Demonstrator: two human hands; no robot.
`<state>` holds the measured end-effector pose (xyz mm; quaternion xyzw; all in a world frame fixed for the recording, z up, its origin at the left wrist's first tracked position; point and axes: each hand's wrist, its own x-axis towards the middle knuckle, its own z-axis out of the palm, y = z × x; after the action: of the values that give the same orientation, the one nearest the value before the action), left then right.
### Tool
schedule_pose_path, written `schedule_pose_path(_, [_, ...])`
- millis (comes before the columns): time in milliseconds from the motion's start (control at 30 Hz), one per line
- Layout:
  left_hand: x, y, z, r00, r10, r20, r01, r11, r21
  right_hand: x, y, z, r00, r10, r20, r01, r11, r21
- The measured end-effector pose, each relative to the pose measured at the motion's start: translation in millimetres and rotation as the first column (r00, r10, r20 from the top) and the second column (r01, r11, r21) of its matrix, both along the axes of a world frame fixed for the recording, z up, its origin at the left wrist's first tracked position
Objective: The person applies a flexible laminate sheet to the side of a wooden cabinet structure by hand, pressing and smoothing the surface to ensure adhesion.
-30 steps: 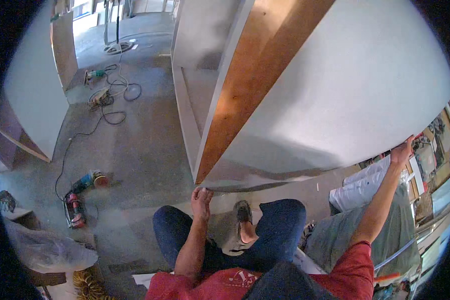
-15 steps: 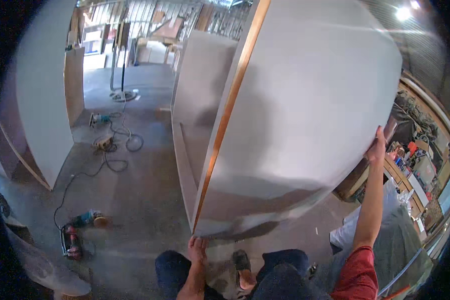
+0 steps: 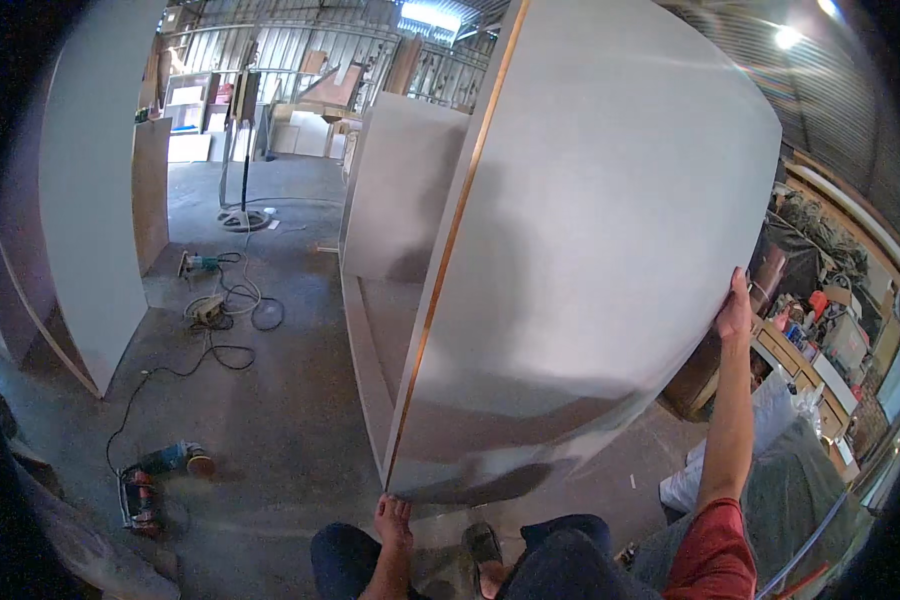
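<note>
A large pale grey-white panel (image 3: 610, 200) with a narrow brown edge strip stands tilted in front of me. My left hand (image 3: 394, 520) is closed at its lower left corner, fingers curled over the edge. On the panel's far right edge, my right hand (image 3: 735, 312) is closed with the thumb up; the fingers behind the panel are hidden. Directly behind and left of the panel is an open white cabinet carcass (image 3: 405, 185), its inside partly covered by the panel. My shadow falls across the panel's face.
On the floor to the left lie a sander (image 3: 185, 460), a red power tool (image 3: 142, 505), a jigsaw (image 3: 198, 262) and looping cords. A tall white cabinet piece (image 3: 95, 200) stands at the left. A cluttered wooden workbench (image 3: 795, 355) and a draped dark cloth (image 3: 800, 490) are at the right.
My view has tilted up slightly, so the floor things sit lower. The panel's brown edge shows narrower, as if the panel has turned a little. Both hands keep their hold.
</note>
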<state>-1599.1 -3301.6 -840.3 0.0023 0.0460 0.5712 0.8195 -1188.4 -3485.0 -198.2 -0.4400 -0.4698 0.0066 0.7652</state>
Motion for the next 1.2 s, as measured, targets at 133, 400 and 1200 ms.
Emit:
schedule_pose_path(133, [-5.5,-9.2,49.3,0.932,-0.125,-0.339,0.025,0.958,-0.286,-0.8,-2.3,-1.3,1.0,-0.019,-0.014,0.019,0.999,-0.042])
schedule_pose_path(400, [-1.7,-0.1,13.8,0.93,-0.115,-0.35,0.028,0.969,-0.244,3.3,4.5,-6.5,0.998,-0.041,-0.052,0.037,0.997,-0.072])
schedule_pose_path(1200, [-16.5,-20.6,1.8,0.919,-0.266,-0.29,0.167,0.931,-0.325,-72.6,-73.6,19.3,0.976,-0.209,-0.063,0.201,0.972,-0.123])
